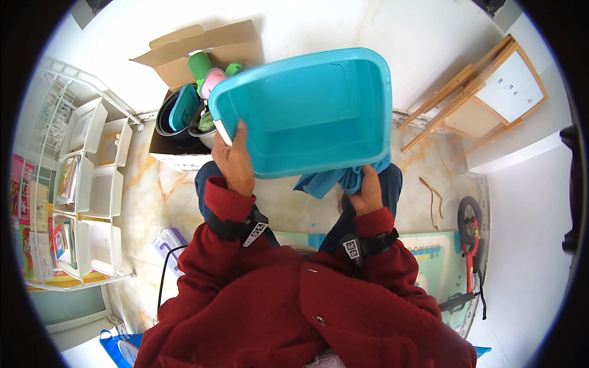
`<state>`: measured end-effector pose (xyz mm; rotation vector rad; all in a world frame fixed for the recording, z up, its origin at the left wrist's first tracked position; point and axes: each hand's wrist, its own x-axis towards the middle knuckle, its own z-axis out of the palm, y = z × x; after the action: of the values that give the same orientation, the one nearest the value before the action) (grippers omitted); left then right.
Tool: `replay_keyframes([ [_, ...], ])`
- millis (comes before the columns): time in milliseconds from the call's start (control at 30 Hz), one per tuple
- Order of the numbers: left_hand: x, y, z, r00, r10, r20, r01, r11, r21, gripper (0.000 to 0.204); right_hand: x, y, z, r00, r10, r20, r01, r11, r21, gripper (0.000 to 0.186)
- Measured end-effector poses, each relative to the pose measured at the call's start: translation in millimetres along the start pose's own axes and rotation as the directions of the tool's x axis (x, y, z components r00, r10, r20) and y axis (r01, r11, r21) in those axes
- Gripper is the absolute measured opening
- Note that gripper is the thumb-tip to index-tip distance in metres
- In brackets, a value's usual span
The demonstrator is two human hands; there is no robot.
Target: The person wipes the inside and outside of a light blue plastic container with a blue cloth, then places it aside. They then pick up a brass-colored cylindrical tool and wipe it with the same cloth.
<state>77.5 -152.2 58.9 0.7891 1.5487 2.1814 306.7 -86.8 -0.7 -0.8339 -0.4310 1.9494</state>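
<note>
1. One teal tub (307,132), tilted so that its inside shows, fills the upper centre of the frame.
2. Two hands are at it. The left hand (233,161) is closed over the tub's left end, one thumb inside the rim, the other fingers mostly hidden behind.
3. The right hand (368,195), below the tub's lower right edge, has its fingers closed on one blue cloth (331,182); whether it also grips the tub, I cannot tell.
4. Two wrist devices, one per arm, sit at the centre: the left device (254,231) and the right device (353,249).
5. One box (184,161) stands open at the upper left, holding several things, among them one green cylinder (200,65).
6. One rack (80,281) at the far left carries six white bins, including the top bin (86,126).
7. One easel (509,92) leans at the upper right.
8. One bike (471,248) is at the lower right, one wheel clearly showing.
</note>
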Motion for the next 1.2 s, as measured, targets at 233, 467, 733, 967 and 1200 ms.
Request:
replay_keyframes([
  [233, -37.9, 3.6, 1.5, 0.956, -0.293, 0.03, 0.291, 0.925, -0.244, 0.026, -26.7, 36.8, 10.7, 0.97, 0.026, 0.241, -0.023, 1.0, -0.017, 0.032],
  [467, -66.9, 27.5, -3.0, 0.949, -0.307, 0.076, 0.315, 0.898, -0.307, 0.028, -65.3, 27.5, 24.0, 0.944, 0.101, 0.314, -0.052, 0.985, -0.162, 0.038],
  [733, -92.2, 42.1, -11.1, 0.952, -0.288, 0.103, 0.306, 0.902, -0.304, 0.028, -93.9, -10.9, 23.5, 0.961, -0.106, 0.257, 0.136, 0.985, -0.103, 0.036],
  [967, -101.2, 42.0, -12.0, 0.948, -0.284, 0.141, 0.316, 0.892, -0.324, 0.026, -117.5, -11.5, 20.0, 0.916, -0.172, 0.362, 0.203, 0.978, -0.048, 0.035],
  [1200, -105.7, 46.2, -12.2, 0.964, -0.226, 0.141, 0.262, 0.902, -0.345, 0.036, -138.8, -10.9, 22.7, 0.893, -0.155, 0.422, 0.21, 0.974, -0.087, 0.039],
])
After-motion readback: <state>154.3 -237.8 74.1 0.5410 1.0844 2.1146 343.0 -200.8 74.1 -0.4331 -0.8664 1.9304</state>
